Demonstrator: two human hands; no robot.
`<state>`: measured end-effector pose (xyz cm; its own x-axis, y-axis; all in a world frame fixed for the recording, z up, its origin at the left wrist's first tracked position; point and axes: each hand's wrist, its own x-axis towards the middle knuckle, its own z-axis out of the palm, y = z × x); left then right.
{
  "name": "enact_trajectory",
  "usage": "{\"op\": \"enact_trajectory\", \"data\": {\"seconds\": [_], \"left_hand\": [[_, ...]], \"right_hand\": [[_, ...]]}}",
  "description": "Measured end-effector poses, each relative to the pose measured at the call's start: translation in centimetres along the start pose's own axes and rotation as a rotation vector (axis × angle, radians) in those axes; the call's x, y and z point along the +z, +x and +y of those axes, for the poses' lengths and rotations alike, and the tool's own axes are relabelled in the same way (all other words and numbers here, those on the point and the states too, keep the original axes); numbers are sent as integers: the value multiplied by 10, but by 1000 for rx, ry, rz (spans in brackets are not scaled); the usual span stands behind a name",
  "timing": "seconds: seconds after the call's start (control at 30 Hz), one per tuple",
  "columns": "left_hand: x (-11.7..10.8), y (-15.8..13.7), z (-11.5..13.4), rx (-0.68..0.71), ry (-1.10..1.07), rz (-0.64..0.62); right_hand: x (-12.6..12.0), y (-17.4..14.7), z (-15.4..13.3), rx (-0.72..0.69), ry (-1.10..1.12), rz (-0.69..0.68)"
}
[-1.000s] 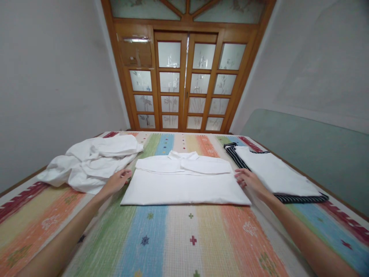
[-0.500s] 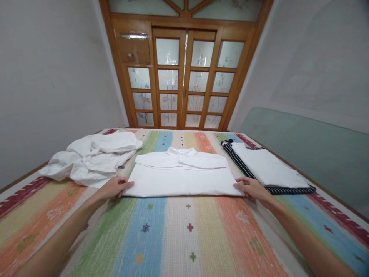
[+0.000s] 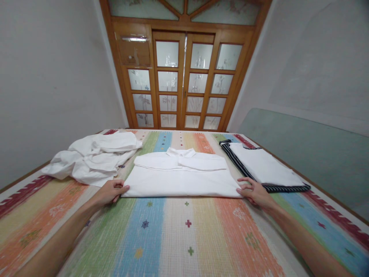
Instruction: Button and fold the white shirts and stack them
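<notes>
Broadly, a multicoloured striped cover (image 3: 175, 238) spreads beneath the clothes. Centred on it is a folded white collared shirt (image 3: 181, 181), its long axis running crosswise between the hands, collar away from the person. A crumpled white garment (image 3: 95, 157) lies to its left; rightward, a folded white top (image 3: 268, 165) rests on a black-and-white striped garment (image 3: 285, 189). Left hand (image 3: 111, 191) and right hand (image 3: 253, 192), about equally near, touch the shirt's near corners, fingers partly curled; whether they pinch cloth, I cannot tell.
</notes>
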<state>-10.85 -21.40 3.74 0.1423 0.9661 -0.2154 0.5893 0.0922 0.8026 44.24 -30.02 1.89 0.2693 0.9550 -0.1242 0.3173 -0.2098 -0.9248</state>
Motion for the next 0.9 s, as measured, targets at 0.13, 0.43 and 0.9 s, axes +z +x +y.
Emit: {"op": "enact_trajectory", "data": {"seconds": [0.13, 0.43, 0.9], "left_hand": [[1, -1, -5, -12, -44, -2], [6, -10, -7, 43, -153, 136], [7, -20, -4, -25, -93, 124]], "right_hand": [[-1, -4, 2, 56, -34, -47], [-8, -7, 5, -94, 6, -41], [-4, -19, 6, -189, -94, -36]]}}
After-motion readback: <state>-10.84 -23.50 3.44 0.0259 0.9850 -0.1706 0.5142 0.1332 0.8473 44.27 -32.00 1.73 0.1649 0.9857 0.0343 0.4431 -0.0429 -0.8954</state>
